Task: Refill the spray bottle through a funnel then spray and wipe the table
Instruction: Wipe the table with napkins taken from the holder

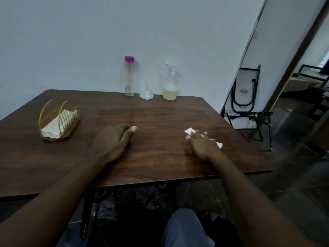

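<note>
A clear spray bottle (170, 84) with pale yellow liquid in its lower part stands at the far edge of the brown table (160, 111), by the wall. A small pale funnel (146, 94) lies left of it. Further left stands a tall clear bottle (129, 76) with a purple cap and a little liquid at the bottom. My right hand (202, 144) lies flat with straight fingers on a white tissue (189, 131) on the table's right side. My left hand (114, 141) rests on the table near the middle, thumb out, fingers curled under and hidden.
A gold wire holder (59, 120) with white tissues stands on the table's left part. A folded black-framed chair (246, 97) leans against the wall right of the table. A doorway opens at the far right. My knee (185, 227) shows below the table's front edge.
</note>
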{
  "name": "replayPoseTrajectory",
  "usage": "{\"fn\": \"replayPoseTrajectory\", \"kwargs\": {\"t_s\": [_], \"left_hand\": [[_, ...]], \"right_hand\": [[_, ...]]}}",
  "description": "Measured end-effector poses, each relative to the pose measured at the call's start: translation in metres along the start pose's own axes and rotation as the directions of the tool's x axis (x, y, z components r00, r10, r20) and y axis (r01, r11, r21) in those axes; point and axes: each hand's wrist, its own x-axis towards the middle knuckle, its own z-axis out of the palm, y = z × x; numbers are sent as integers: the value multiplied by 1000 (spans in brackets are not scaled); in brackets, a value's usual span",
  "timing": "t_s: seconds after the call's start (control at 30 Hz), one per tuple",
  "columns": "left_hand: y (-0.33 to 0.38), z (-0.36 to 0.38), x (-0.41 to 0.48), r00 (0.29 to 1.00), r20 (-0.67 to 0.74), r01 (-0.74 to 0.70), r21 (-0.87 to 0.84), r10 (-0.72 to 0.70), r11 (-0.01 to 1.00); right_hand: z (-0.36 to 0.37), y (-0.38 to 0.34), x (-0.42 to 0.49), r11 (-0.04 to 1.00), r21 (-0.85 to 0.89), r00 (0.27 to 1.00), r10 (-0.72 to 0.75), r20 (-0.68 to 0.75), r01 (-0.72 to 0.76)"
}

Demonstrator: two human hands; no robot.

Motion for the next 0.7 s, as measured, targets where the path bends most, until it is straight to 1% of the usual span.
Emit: {"fn": "replayPoseTrajectory", "kwargs": {"t_s": [0.1, 0.23, 0.33, 0.4, 0.47, 0.53, 0.6, 0.7], "left_hand": [[1, 6, 2, 999, 21, -34, 30, 34, 999], [-4, 8, 2, 996, -79, -27, -3, 27, 1000], [-8, 4, -1, 987, -149, 41, -78, -52, 996], [-10, -1, -4, 975, -198, 90, -69, -102, 994], [-14, -8, -9, 965, -247, 93, 17, -85, 996], [-21, -16, -15, 960, -273, 80, 58, -61, 995], [-31, -25, -21, 960, -270, 94, 46, -78, 995], [-52, -37, -30, 966, -221, 143, 10, -137, 990]], "right_hand": [[-13, 41, 2, 994, 32, 995, 101, -17, -100], [-15, 61, 1, 988, 44, 989, 147, -34, -146], [-10, 56, -1, 985, 47, 984, 170, -51, -168], [-7, 47, -5, 983, 64, 983, 176, -41, -174], [-3, 34, -12, 987, 73, 989, 145, -25, -143], [4, 14, -21, 994, 61, 996, 88, -14, -87], [14, -12, -30, 1000, 19, 1000, 20, -3, -20], [34, -62, -44, 995, -26, 995, -96, 18, 96]]}}
